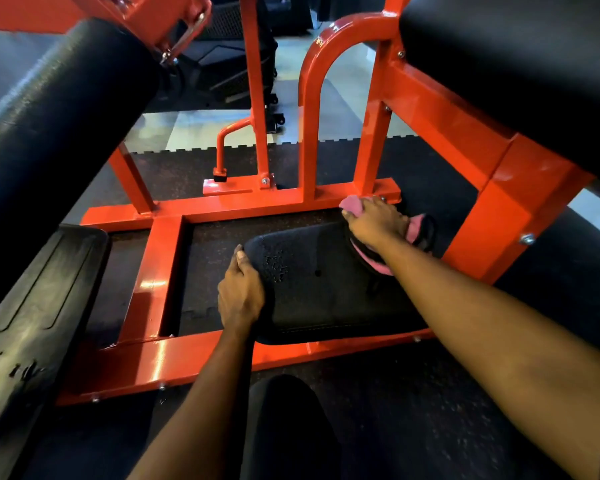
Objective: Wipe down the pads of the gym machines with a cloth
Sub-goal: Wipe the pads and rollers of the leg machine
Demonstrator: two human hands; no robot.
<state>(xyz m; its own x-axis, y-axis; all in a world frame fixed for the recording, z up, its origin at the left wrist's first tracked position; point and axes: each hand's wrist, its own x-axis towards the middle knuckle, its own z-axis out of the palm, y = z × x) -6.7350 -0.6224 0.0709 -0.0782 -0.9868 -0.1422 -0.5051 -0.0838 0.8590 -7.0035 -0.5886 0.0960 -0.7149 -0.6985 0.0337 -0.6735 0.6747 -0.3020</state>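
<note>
Down at the bottom of the machine, I've got both hands on the low pad (319,289), the black one sitting inside the red frame (153,282) just above the floor (413,393). Left hand (239,292) is clamped on the pad's left edge, thumb up top along the rim and fingers curled round the side. Right hand (374,221) is over at the far right corner, closed on the cloth (352,204) and pressing it onto the pad. Cloth is pink with some dark trim, all bunched up. A bit pokes out past my fingertips toward the frame's cross bar, and more spills out to the right of my hand and under my wrist. So the hands are well apart, one on each side of the pad.

Pad itself is pretty beat up near my left hand, with the cover cracked and flaking there. There's also a small dark dot about mid-pad, can't tell if it's a hole or a mark.

Around it: a fat black roller (49,133) runs across the upper left, a big black pad (516,64) fills the upper right on its red bracket, and a black plate (39,289) sits off to the left, tilted. A red upright and a hooped bar stand on the cross bar behind the pad. My knee (284,427), in dark fabric, is at the bottom between my arms.
</note>
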